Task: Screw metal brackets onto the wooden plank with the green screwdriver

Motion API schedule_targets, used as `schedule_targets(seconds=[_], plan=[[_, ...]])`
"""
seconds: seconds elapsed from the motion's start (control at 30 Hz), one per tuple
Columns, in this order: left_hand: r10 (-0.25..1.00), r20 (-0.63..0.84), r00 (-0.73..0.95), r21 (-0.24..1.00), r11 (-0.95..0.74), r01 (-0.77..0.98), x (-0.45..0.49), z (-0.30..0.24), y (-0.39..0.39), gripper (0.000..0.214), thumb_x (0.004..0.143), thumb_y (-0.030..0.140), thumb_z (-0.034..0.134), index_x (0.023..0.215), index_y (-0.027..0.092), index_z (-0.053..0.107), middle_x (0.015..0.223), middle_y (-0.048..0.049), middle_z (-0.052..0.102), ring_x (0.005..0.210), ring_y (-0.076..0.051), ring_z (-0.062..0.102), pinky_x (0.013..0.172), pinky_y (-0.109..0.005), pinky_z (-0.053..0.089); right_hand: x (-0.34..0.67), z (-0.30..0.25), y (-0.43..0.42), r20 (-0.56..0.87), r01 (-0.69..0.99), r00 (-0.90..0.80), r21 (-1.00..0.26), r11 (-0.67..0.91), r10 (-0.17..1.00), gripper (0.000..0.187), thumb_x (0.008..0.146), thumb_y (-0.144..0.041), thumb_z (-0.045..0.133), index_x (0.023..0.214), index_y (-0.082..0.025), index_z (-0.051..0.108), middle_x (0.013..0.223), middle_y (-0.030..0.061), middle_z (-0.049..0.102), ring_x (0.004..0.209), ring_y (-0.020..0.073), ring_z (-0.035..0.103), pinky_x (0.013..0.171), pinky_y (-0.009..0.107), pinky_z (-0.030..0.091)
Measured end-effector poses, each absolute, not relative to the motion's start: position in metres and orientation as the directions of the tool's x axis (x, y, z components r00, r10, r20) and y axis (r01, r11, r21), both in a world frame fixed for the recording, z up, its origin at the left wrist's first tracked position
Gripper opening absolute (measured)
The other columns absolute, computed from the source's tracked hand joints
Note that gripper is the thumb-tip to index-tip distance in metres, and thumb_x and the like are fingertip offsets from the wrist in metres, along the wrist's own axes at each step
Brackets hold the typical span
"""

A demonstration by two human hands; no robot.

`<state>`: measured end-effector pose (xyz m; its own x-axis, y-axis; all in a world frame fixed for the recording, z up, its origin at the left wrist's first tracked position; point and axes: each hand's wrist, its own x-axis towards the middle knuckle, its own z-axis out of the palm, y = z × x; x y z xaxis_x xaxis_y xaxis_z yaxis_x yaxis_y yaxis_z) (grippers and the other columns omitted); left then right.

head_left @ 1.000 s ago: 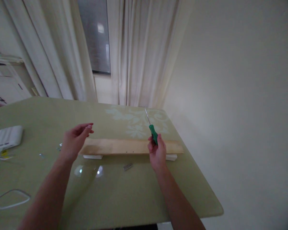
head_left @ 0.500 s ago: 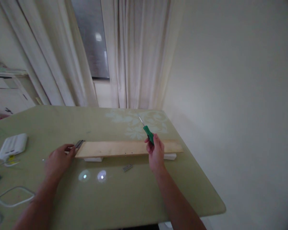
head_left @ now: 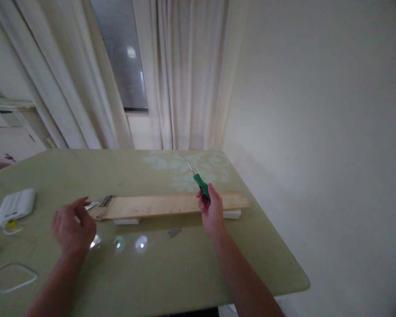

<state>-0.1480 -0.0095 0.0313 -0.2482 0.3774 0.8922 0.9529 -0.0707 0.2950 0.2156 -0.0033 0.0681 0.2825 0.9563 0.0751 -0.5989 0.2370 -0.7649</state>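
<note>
Cable [head_left: 21, 285] lay nearest on the green table [head_left: 152, 273]. A metal plate [head_left: 174, 231] lay before the wooden plank [head_left: 152, 205], which rested on white blocks [head_left: 127, 221]. The left hand [head_left: 74, 225] was half curled near the plank's left end, its hold impossible to tell. The right hand [head_left: 212, 210] grasped a green screwdriver [head_left: 201, 186]. Curtains [head_left: 191, 75] hung beyond.

Room to pass lies over the near stretch of the glossy pale-green worktop [head_left: 158, 279], where a small flat grey metal plate [head_left: 174, 231] lies low. A long pale wooden board [head_left: 158, 206], raised on white blocks [head_left: 127, 221], bars the middle, and a plain white wall [head_left: 317, 132] limits the right side.
</note>
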Motion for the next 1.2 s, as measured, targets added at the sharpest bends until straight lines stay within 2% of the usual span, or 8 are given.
schedule_targets(seconds=[0.07,0.13,0.2,0.27,0.43,0.77,1.07,1.2], plan=[[0.282,0.953,0.111,-0.044,-0.235,0.971,-0.131,0.031,-0.011,0.014,0.094,0.019,0.064,0.107,0.022,0.065,0.093,-0.004,0.077,0.082,-0.021,0.068,0.083,-0.035,0.051,0.216,0.068,-0.002,0.065,-0.602,0.289,-0.763,0.234,0.955,0.043,0.078,-0.059,0.081,0.075,-0.019,0.064,0.063,-0.002,0.066,0.044,0.0048,0.038,0.04,0.021,0.02],[0.24,0.864,0.443,-0.318,-0.423,0.848,-0.105,0.031,-0.013,0.023,0.09,0.016,0.072,0.112,0.023,0.067,0.097,-0.004,0.079,0.083,-0.02,0.07,0.085,-0.034,0.051,0.216,0.068,-0.001,0.066,-0.601,0.294,-0.763,0.238,0.953,0.043,0.078,-0.059,0.08,0.074,-0.019,0.065,0.063,-0.0019,0.066,0.044,0.0048,0.038,0.04,0.021,0.02],[0.229,0.722,0.653,-0.423,-0.6,0.679,-0.076,0.031,-0.015,0.03,0.092,0.014,0.071,0.12,0.023,0.067,0.107,-0.0051,0.08,0.096,-0.02,0.072,0.093,-0.035,0.05,0.216,0.067,-0.001,0.067,-0.596,0.299,-0.766,0.241,0.952,0.042,0.079,-0.059,0.079,0.074,-0.019,0.065,0.063,-0.0017,0.066,0.044,0.0048,0.038,0.04,0.022,0.02],[0.173,0.634,0.754,-0.471,-0.687,0.553,-0.05,0.029,-0.013,0.032,0.095,0.01,0.064,0.125,0.02,0.066,0.119,-0.0084,0.079,0.109,-0.023,0.071,0.101,-0.039,0.049,0.216,0.067,-0.001,0.065,-0.59,0.302,-0.771,0.24,0.951,0.042,0.079,-0.059,0.078,0.075,-0.019,0.065,0.063,-0.0019,0.066,0.044,0.0051,0.037,0.04,0.022,0.018],[0.154,0.529,0.835,-0.516,-0.723,0.46,-0.024,0.022,0.004,0.032,0.097,0.005,0.057,0.122,0.019,0.068,0.134,-0.0087,0.074,0.113,-0.022,0.069,0.104,-0.04,0.049,0.217,0.065,0.002,0.071,-0.569,0.316,-0.783,0.249,0.946,0.041,0.082,-0.058,0.076,0.076,-0.02,0.065,0.063,-0.0025,0.065,0.044,0.0053,0.037,0.041,0.024,0.017],[0.008,0.568,0.823,-0.513,-0.778,0.362,-0.027,0.023,0.015,0.025,0.098,0.005,0.057,0.113,0.019,0.071,0.123,-0.0088,0.078,0.106,-0.022,0.072,0.097,-0.038,0.057,0.22,0.061,0.007,0.041,-0.57,0.32,-0.79,0.227,0.946,0.042,0.083,-0.06,0.074,0.074,-0.019,0.063,0.063,-0.0021,0.065,0.044,0.0055,0.036,0.041,0.024,0.016],[0.026,0.583,0.812,-0.481,-0.794,0.371,-0.033,0.019,0.015,0.028,0.099,0.007,0.058,0.118,0.021,0.072,0.127,-0.0078,0.077,0.111,-0.021,0.073,0.098,-0.038,0.06,0.221,0.058,0.009,0.033,-0.585,0.321,-0.779,0.225,0.947,0.041,0.08,-0.059,0.076,0.074,-0.02,0.065,0.063,-0.0025,0.064,0.043,0.0055,0.035,0.041,0.024,0.016],[0.053,0.639,0.768,-0.394,-0.834,0.385,-0.025,0.021,-0.007,0.024,0.1,0.01,0.059,0.119,0.019,0.071,0.12,-0.0089,0.079,0.112,-0.023,0.072,0.095,-0.039,0.059,0.221,0.059,0.009,0.031,-0.587,0.319,-0.778,0.223,0.947,0.04,0.08,-0.058,0.076,0.074,-0.02,0.065,0.063,-0.0021,0.065,0.043,0.0057,0.036,0.041,0.024,0.017]])
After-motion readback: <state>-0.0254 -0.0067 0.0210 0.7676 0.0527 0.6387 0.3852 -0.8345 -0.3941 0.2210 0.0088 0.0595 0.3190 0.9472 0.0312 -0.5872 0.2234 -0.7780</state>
